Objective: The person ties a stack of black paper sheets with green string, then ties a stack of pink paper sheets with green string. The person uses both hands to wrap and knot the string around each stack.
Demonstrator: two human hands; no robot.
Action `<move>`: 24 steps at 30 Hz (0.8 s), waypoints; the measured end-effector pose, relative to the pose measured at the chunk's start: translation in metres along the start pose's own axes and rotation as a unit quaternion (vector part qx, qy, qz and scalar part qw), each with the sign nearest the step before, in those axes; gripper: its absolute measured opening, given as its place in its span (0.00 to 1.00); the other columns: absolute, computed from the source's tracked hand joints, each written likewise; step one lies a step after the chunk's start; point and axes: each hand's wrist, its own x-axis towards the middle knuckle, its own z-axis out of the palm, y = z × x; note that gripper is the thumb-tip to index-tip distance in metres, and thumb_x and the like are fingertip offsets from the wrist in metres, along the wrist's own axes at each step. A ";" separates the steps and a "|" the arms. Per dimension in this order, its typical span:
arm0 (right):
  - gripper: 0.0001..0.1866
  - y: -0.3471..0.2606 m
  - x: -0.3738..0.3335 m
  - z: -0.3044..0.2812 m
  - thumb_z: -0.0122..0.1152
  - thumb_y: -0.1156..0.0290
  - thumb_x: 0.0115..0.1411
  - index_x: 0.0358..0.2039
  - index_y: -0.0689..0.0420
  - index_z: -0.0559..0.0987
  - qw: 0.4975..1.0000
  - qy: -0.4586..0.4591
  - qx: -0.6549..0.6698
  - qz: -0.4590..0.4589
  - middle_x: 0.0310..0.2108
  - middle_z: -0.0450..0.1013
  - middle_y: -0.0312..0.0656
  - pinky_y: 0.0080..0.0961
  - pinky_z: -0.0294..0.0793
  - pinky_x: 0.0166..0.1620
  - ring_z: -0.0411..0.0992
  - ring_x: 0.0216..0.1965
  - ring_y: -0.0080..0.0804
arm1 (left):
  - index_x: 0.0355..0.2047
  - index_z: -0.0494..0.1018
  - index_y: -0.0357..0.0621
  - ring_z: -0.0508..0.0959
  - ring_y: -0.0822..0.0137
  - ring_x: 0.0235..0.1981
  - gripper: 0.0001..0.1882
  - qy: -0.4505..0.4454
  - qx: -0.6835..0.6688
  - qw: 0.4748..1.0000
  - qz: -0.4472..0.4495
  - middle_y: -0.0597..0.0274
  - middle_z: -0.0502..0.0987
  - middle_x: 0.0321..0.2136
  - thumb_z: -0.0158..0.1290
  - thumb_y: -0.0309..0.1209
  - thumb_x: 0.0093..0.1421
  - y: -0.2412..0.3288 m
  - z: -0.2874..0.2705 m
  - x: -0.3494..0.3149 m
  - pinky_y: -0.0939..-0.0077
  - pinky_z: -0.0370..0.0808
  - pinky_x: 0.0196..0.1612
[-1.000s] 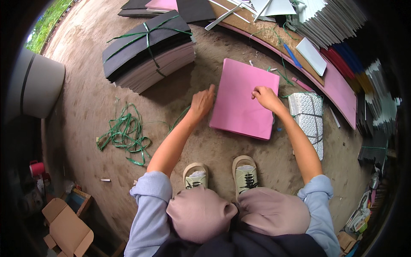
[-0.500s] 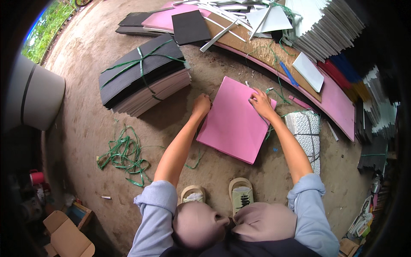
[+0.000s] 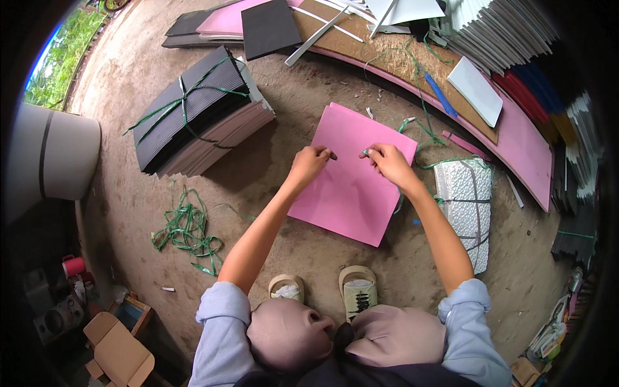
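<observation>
Pinched fingertips are seen on both the left hand (image 3: 311, 162) and right hand (image 3: 387, 161), each closed on something small, held over a pink sheet (image 3: 351, 174) lying on the dirt ground. Beyond, a tied bundle of dark sheets (image 3: 196, 116) is stacked at left.

Single head-worn fisheye view, looking steeply down from above, close over the person's knees, edges bending outward

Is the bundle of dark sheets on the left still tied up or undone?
Tied. The bundle of dark sheets has green strapping crossing over its top and meeting in a knot, and the sheets sit in one stack.
</observation>
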 end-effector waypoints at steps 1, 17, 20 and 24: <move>0.11 0.001 -0.006 0.002 0.48 0.71 0.55 0.38 0.59 0.75 0.996 -0.016 0.084 0.015 0.31 0.70 0.42 0.23 0.66 0.26 0.65 0.21 0.24 | 0.38 0.73 0.39 0.73 0.69 0.30 0.17 -0.032 -0.021 0.999 -0.013 0.60 0.75 0.25 0.44 0.39 0.58 0.003 0.001 -0.004 0.73 0.69 0.33; 0.17 0.012 -0.021 0.066 0.56 0.75 0.49 0.42 0.63 0.71 0.994 0.084 0.004 -0.074 0.20 0.73 0.39 0.18 0.65 0.20 0.68 0.17 0.20 | 0.30 0.73 0.33 0.72 0.76 0.27 0.12 0.023 -0.216 0.973 -0.081 0.61 0.74 0.27 0.55 0.32 0.52 0.011 0.032 -0.040 0.85 0.70 0.30; 0.11 0.002 -0.029 0.066 0.57 0.71 0.47 0.31 0.62 0.76 0.972 0.139 -0.142 -0.124 0.18 0.73 0.44 0.27 0.70 0.27 0.73 0.22 0.27 | 0.28 0.73 0.34 0.72 0.76 0.26 0.12 0.020 -0.184 0.982 -0.038 0.62 0.74 0.26 0.55 0.33 0.52 0.010 0.027 -0.044 0.85 0.70 0.29; 0.11 -0.012 -0.041 0.024 0.58 0.65 0.47 0.27 0.60 0.78 0.979 0.044 -0.155 -0.127 0.19 0.73 0.42 0.26 0.69 0.26 0.71 0.19 0.29 | 0.32 0.71 0.35 0.71 0.77 0.25 0.12 -0.003 -0.306 0.951 -0.028 0.64 0.73 0.25 0.54 0.32 0.53 0.005 0.021 -0.045 0.86 0.69 0.27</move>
